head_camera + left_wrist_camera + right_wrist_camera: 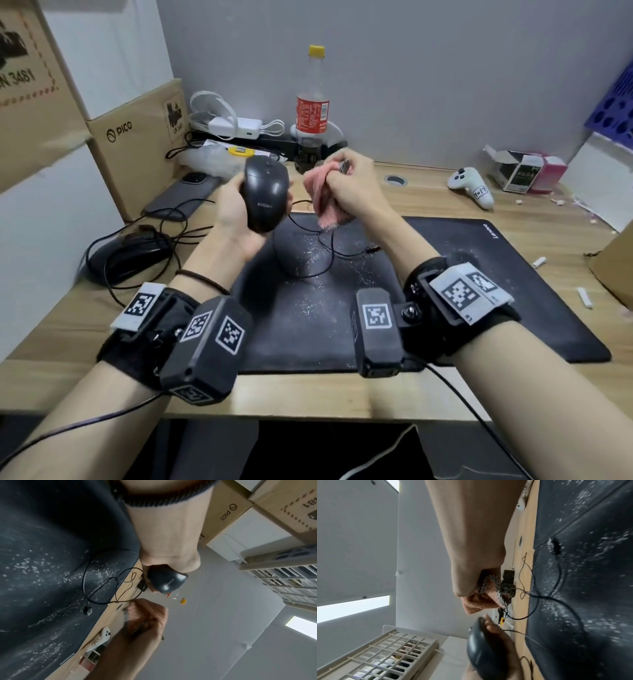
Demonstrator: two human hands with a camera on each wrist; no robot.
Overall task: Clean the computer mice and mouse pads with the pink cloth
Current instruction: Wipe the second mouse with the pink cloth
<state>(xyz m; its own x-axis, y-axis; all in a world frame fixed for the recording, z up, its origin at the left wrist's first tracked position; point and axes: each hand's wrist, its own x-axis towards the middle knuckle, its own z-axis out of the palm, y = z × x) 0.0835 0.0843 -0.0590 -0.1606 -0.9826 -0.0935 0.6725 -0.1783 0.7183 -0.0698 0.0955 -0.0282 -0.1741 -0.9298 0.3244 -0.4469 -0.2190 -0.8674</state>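
Observation:
My left hand (pixel 236 212) grips a black wired mouse (pixel 265 193) from below and lifts it above the desk; its cable (pixel 310 253) trails down onto the black mouse pad (pixel 445 291). The same mouse (pixel 165 580) shows in the left wrist view and, as a black mouse (pixel 481 651), in the right wrist view. My right hand (pixel 346 186) holds the bunched pink cloth (pixel 318 195) just right of the mouse, a small gap between them. The pink cloth (pixel 479 601) has a grey edge. White specks cover the pad. A second black mouse (pixel 133 255) lies at the left on the desk.
A cola bottle (pixel 311 113), chargers and cables stand at the back. A dark phone (pixel 183 197) and PICO box (pixel 137 144) are at the left. A white controller (pixel 474 185) and small carton (pixel 524 169) lie at the right; paper scraps dot the wooden desk (pixel 308 394).

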